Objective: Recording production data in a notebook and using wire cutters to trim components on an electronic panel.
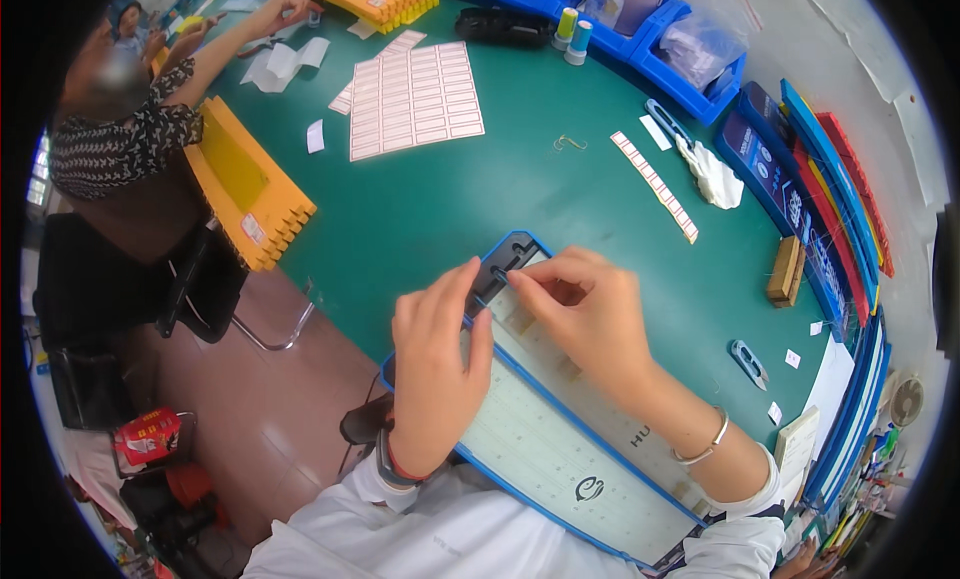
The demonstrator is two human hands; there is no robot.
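Note:
A long, flat case with a blue rim and two pale, see-through panels lies in front of me, reaching from the table edge toward my body. At its far end is a black end piece with small round fittings. My left hand rests against the case's left side, fingers stretched out and thumb apart. Over the end piece, my right hand has its thumb and index finger pinched together. What lies between those fingertips is too small to make out.
On the green table lie label sheets, a label strip, a bent wire, thread snips and a wooden block. Blue bins line the back. Yellow folders and a co-worker are at left.

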